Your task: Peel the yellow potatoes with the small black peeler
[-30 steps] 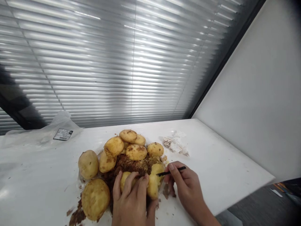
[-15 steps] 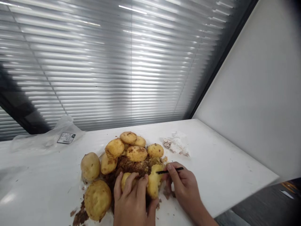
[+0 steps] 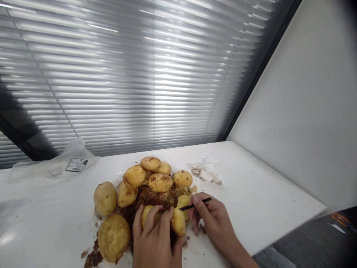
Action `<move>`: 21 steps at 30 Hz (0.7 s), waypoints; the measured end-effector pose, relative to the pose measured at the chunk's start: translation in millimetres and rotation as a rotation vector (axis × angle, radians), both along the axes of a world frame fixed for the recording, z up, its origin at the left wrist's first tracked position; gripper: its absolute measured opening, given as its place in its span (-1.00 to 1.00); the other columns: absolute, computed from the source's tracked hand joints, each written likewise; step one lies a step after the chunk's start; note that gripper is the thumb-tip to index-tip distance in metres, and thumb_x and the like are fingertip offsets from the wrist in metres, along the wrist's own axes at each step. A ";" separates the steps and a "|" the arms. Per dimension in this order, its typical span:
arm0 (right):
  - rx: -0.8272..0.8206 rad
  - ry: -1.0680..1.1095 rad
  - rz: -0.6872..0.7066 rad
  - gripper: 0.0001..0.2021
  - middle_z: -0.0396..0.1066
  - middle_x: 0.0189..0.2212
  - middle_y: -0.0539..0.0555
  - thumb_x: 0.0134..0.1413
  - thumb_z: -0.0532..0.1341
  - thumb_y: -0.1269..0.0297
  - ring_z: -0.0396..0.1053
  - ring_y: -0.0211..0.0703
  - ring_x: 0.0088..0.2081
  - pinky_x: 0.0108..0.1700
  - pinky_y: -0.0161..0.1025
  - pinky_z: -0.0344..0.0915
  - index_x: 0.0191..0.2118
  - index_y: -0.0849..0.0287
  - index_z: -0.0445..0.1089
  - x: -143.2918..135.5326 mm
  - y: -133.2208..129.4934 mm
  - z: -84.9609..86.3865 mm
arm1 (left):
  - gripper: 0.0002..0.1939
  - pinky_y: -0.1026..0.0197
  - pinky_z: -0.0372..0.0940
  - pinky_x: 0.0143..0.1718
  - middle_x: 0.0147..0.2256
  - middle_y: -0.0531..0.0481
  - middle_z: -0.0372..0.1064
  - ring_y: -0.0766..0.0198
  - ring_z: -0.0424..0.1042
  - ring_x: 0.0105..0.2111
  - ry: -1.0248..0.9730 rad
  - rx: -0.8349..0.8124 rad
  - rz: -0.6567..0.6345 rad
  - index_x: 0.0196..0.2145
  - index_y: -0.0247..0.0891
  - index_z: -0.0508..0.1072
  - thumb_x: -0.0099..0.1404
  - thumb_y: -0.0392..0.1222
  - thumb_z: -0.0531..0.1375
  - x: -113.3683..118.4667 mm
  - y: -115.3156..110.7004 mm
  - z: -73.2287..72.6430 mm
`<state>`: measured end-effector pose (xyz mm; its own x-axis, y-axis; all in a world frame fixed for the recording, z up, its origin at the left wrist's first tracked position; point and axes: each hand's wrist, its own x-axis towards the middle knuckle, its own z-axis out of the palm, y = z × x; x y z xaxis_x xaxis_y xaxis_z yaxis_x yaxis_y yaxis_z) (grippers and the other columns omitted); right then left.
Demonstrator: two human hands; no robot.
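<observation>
My left hand [image 3: 156, 238] is closed round a pale yellow, partly peeled potato [image 3: 178, 222], held between the thumb and fingertips. Another potato [image 3: 146, 215] shows beneath its fingers; whether that one is gripped too I cannot tell. My right hand [image 3: 212, 216] pinches a thin black tool [image 3: 195, 204], too small to name, whose tip meets the upper part of the peeled potato. A yellow piece [image 3: 184, 201] lies against the potato's top, by the right fingertips. Brown peelings [image 3: 156, 197] are heaped just beyond both hands.
Several unpeeled potatoes surround the heap, among them a large one [image 3: 114, 238] at front left. Crumpled white tissue [image 3: 210, 174] lies at the back right. A clear plastic bag [image 3: 55, 167] sits at the back left of the white table [image 3: 251, 193], before window blinds [image 3: 125, 82].
The black tool's tip has moved slightly left and down over the peeled potato. A yellow piece now stands apart from its upper end. The left hand keeps its hold.
</observation>
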<state>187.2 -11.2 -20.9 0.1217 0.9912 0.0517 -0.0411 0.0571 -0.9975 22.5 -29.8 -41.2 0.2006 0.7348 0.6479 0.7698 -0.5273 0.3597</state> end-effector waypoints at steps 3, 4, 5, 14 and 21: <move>0.011 -0.037 -0.056 -0.57 0.41 -0.60 0.02 0.18 0.21 -0.12 0.27 -0.30 -0.72 -0.71 -0.39 0.19 -0.40 0.21 0.36 -1.2 -1.5 1.0 | -0.66 -0.09 -0.16 0.29 -0.17 -0.02 0.50 0.09 0.35 0.00 -0.001 -0.024 0.016 -0.06 -0.19 0.39 0.17 -0.27 0.18 -0.1 -0.6 -0.3; 0.017 -0.035 -0.068 -0.57 0.41 -0.59 0.02 0.18 0.21 -0.12 0.28 -0.29 -0.71 -0.71 -0.38 0.20 -0.40 0.21 0.36 -1.7 -1.9 0.7 | -0.66 -0.09 -0.16 0.29 -0.16 -0.01 0.50 0.09 0.35 0.00 -0.006 -0.034 0.019 -0.06 -0.18 0.39 0.17 -0.27 0.18 -0.4 -0.8 -0.7; 0.019 -0.023 -0.061 -0.58 0.42 -0.58 0.03 0.17 0.21 -0.12 0.28 -0.29 -0.72 -0.71 -0.38 0.20 -0.38 0.21 0.36 -2.5 -2.3 0.1 | -0.66 -0.08 -0.16 0.29 -0.15 0.00 0.50 0.09 0.35 0.01 -0.011 -0.044 0.022 -0.06 -0.17 0.39 0.17 -0.27 0.18 -0.8 -0.9 -1.3; 0.013 -0.020 -0.089 -0.57 0.41 -0.58 0.01 0.18 0.21 -0.12 0.27 -0.31 -0.72 -0.71 -0.40 0.18 -0.40 0.21 0.37 -5.2 -2.9 1.4 | -0.74 -0.07 -0.16 0.30 -0.17 0.06 0.50 0.13 0.36 0.00 -0.020 -0.042 0.009 -0.11 -0.15 0.37 0.20 -0.25 0.17 -3.1 -0.7 -4.4; 0.031 -0.109 -0.096 -0.55 0.39 -0.63 0.01 0.18 0.19 -0.14 0.29 -0.27 -0.72 -0.71 -0.38 0.20 -0.41 0.20 0.38 -1.5 -3.7 -0.1 | -0.75 -0.10 -0.15 0.29 -0.20 0.02 0.51 0.09 0.37 -0.03 -0.010 -0.020 0.002 -0.14 -0.18 0.37 0.19 -0.30 0.16 -1.3 -0.2 -2.5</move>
